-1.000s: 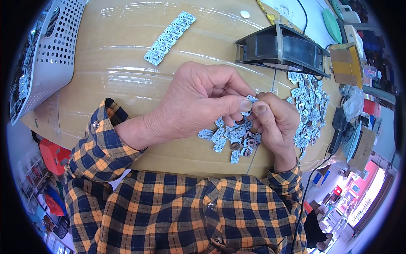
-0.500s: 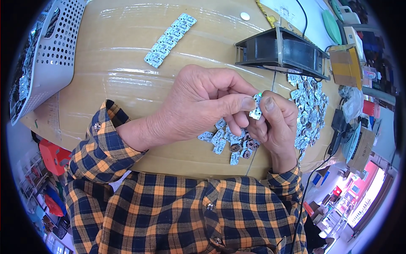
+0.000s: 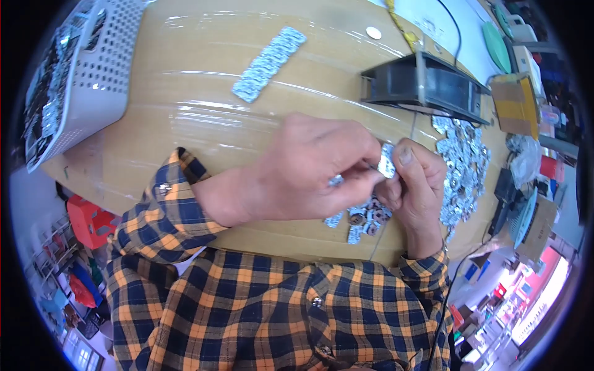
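Note:
A small white circuit board [image 3: 387, 162] is held up between my two hands, above the table. My right hand [image 3: 417, 179] grips its right edge with thumb and curled fingers. My left hand [image 3: 322, 164] is closed, its fingertips pinched at the board's left edge; motion blurs them. Below the hands lies a small heap of loose circuit boards [image 3: 354, 234], some with dark round parts, partly hidden by my left hand. Farther off, a neat strip of circuit boards [image 3: 269, 63] lies slanted on the table.
A grey perforated basket [image 3: 102, 77] full of parts stands at the left. At right, a larger pile of circuit boards [image 3: 463, 167] spreads below a black framed device [image 3: 427, 83]. A white round disc [image 3: 373, 32], a cardboard box [image 3: 515, 105] and a cable [image 3: 455, 272] are also about.
My left hand has turned, its back now facing up and its thumb lower. The board has tilted between my hands, and its green light no longer shows. The whole view has shifted slightly.

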A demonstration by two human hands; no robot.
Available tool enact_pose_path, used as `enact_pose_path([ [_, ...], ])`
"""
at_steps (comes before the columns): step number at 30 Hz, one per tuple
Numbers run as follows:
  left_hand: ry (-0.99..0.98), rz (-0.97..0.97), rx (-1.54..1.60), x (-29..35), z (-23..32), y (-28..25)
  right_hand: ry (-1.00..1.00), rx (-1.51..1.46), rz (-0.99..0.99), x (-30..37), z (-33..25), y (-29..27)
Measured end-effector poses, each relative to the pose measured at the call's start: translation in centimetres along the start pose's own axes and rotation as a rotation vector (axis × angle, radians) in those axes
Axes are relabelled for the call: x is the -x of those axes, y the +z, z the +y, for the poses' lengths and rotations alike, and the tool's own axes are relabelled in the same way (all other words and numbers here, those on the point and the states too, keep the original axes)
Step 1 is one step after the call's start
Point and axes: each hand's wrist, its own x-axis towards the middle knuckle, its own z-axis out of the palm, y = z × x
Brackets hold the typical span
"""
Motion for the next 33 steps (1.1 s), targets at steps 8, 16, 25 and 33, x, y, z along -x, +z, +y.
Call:
enact_pose_path([
  [8, 0.127, -0.296, -0.154, 0.3, 0.2, -0.8, -0.216, 0.43, 0.199, 0.1, -0.3, -0.6],
  [16, -0.023, 0.192, -1.089, -1.8, -2.5, -6.9, -0.373, 0.597, 0.102, 0.2, -0.1, -0.6],
  [25, -0.742, -0.283, 0.141, -1.8, 0.6, -5.8, -0.108, 0.421, 0.11, 0.5, -0.9, -0.8],
  [33, -0.726, -0.372, 0.451, -1.4, 2.4, -3.8, -0.112, 0.426, -0.103, 0.5, -1.0, -0.9],
])
